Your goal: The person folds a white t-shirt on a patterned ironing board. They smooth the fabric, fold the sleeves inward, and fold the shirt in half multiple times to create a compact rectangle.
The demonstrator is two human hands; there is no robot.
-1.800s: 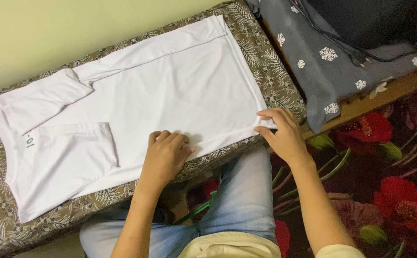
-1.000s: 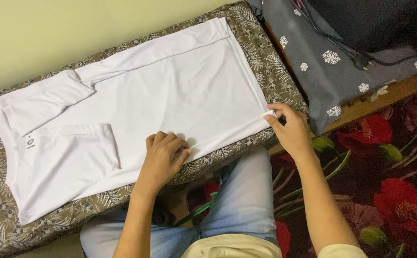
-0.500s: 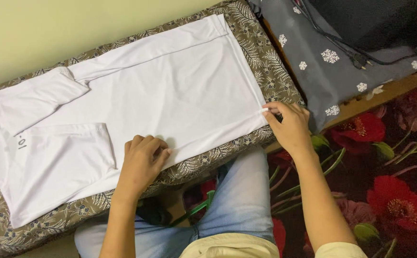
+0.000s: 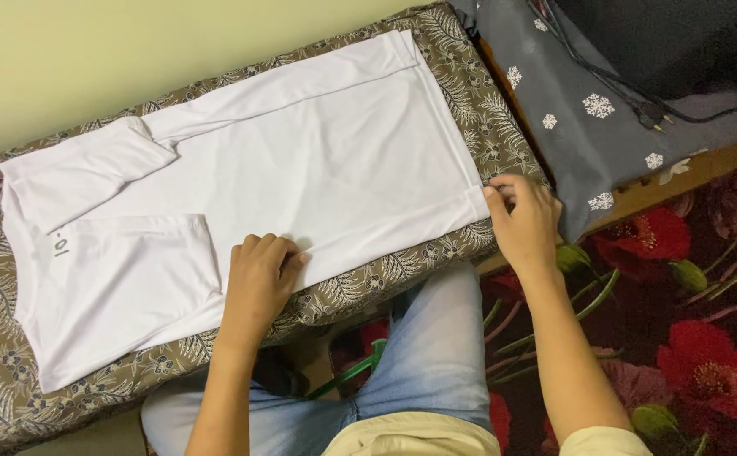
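Observation:
A white long-sleeved shirt (image 4: 301, 169) lies flat on a brown leaf-patterned cloth that covers a low table (image 4: 436, 253). Both sleeves are folded in over the body at the left. My left hand (image 4: 259, 279) rests on the shirt's near edge, fingers curled and pressing the fabric. My right hand (image 4: 522, 215) pinches the near right corner of the shirt's hem at the table's edge.
A grey cloth with white snowflakes (image 4: 588, 118) lies to the right, with black cables (image 4: 630, 93) on it. A dark red flowered rug (image 4: 689, 321) covers the floor. My knees in light jeans (image 4: 428, 355) sit under the table edge. A pale wall (image 4: 90, 59) runs behind.
My left hand slid left along the shirt's near edge. My right hand went from lying flat on the hem corner to pinching it, and the corner is pulled out to the right.

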